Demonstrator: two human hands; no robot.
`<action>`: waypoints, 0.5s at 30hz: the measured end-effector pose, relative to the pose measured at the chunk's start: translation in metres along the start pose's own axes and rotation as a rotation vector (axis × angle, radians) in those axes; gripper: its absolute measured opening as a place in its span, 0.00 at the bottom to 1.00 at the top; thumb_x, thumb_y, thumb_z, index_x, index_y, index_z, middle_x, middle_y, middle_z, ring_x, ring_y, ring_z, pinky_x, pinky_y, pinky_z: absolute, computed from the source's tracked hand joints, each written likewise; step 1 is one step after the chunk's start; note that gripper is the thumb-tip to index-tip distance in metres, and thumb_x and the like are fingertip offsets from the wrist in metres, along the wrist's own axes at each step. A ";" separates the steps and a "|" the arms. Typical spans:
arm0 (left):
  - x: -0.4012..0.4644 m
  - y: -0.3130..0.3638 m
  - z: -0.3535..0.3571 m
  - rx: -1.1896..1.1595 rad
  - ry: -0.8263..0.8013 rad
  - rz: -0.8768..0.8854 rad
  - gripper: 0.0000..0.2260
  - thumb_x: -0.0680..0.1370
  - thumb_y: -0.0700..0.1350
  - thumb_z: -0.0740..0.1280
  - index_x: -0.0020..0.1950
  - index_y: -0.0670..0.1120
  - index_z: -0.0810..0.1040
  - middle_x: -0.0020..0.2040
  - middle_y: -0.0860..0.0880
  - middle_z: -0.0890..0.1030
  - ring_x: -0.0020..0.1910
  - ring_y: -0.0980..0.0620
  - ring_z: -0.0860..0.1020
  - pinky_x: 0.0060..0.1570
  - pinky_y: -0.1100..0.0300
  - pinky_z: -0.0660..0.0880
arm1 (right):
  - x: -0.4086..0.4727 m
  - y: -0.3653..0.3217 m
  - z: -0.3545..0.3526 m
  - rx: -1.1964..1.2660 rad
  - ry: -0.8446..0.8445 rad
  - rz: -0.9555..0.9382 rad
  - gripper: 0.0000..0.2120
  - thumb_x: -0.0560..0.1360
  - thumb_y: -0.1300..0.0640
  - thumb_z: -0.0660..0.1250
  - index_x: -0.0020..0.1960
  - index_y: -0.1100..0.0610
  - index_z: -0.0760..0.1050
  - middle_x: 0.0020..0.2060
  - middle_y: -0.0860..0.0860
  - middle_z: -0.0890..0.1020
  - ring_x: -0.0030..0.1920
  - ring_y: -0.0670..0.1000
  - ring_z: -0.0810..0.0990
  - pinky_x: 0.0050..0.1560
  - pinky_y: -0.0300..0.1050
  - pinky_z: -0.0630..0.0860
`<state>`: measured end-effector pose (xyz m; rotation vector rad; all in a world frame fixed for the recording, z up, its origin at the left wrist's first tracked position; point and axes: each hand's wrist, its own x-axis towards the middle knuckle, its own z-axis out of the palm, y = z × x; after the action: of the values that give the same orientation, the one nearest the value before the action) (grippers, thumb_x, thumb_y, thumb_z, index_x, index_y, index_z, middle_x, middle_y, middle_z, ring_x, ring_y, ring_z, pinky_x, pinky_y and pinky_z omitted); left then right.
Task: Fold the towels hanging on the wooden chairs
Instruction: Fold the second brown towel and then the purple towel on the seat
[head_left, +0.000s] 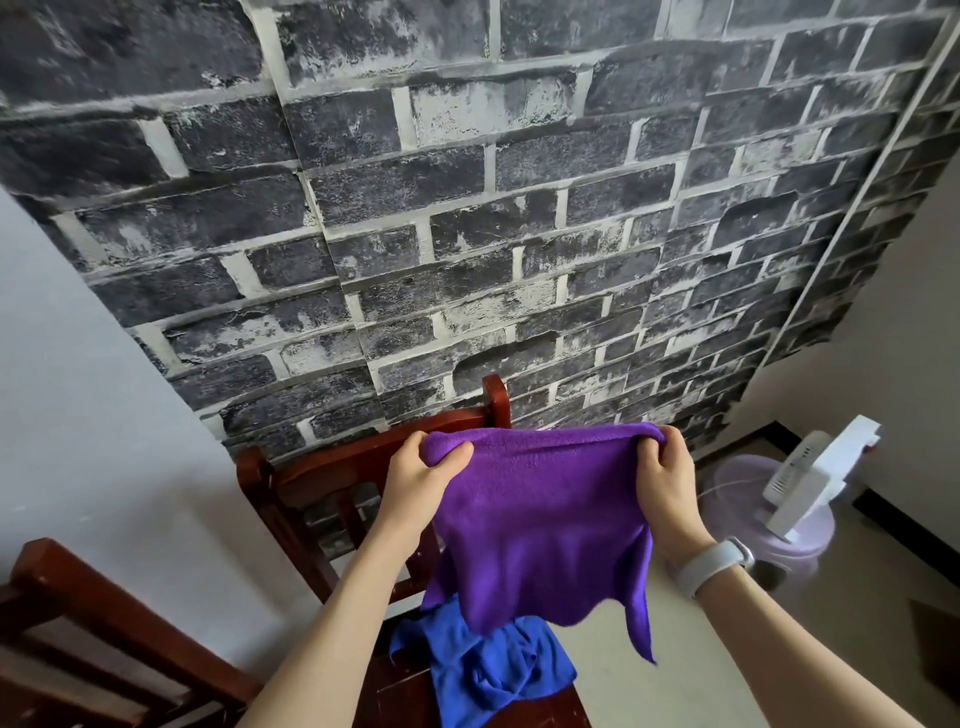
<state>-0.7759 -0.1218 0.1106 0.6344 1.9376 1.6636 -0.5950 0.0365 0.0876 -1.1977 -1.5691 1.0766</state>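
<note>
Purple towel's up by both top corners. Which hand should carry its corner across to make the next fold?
Right, probably. The right hand pinches its corner of the purple towel over open floor, while the left hand holds its corner right in front of the chair back, a steady anchor.

A purple towel (540, 519) hangs in the air over the wooden chair (311, 478), its top edge stretched level and its lower edge hanging wavy, with one corner drooping lowest at the right. Below it, a blue towel (483, 670) lies crumpled on the chair's seat, near its right edge.
</note>
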 end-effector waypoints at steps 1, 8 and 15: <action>0.000 -0.001 -0.001 -0.004 -0.011 -0.027 0.10 0.71 0.42 0.72 0.35 0.46 0.71 0.34 0.49 0.75 0.35 0.52 0.72 0.38 0.57 0.69 | 0.000 0.002 -0.001 -0.003 0.009 0.000 0.07 0.77 0.64 0.55 0.47 0.62 0.71 0.41 0.54 0.74 0.44 0.50 0.70 0.43 0.40 0.62; 0.003 -0.012 -0.027 0.028 0.031 -0.011 0.14 0.71 0.35 0.70 0.35 0.47 0.67 0.33 0.51 0.67 0.33 0.53 0.63 0.33 0.59 0.60 | 0.010 0.023 -0.025 0.077 0.121 0.215 0.12 0.76 0.64 0.55 0.55 0.62 0.74 0.47 0.55 0.76 0.48 0.51 0.71 0.50 0.43 0.66; -0.001 -0.021 -0.034 0.372 0.082 0.170 0.14 0.68 0.34 0.71 0.39 0.48 0.68 0.38 0.55 0.72 0.39 0.55 0.70 0.40 0.63 0.63 | 0.009 0.025 -0.030 0.168 -0.001 0.184 0.18 0.74 0.70 0.55 0.59 0.56 0.72 0.46 0.54 0.76 0.41 0.49 0.72 0.40 0.38 0.70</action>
<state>-0.7976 -0.1506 0.0941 0.9048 2.3350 1.4516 -0.5616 0.0539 0.0726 -1.2435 -1.3594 1.3006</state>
